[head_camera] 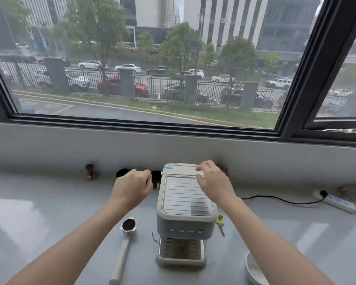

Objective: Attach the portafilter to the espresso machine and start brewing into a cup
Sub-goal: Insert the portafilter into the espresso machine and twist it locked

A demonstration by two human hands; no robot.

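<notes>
I am holding my left hand (132, 187) loosely curled over the back of the counter (49, 223), gripping nothing. The one portafilter (124, 241) is lying flat on the counter below and toward me from that hand, left of the coffee machine (185, 210), its basket full of grounds pointing away and its long pale handle running back toward the near edge. My left hand is the nearer one to it, so I am judging it should drop back to take the handle. The single machine is standing mid-counter with its drip tray empty. My right hand (212, 182) is hovering over the machine's top, fingers spread, empty. At the near right edge one white dish (253, 270) is showing partly; it may be the cup, but I cannot tell.
</notes>
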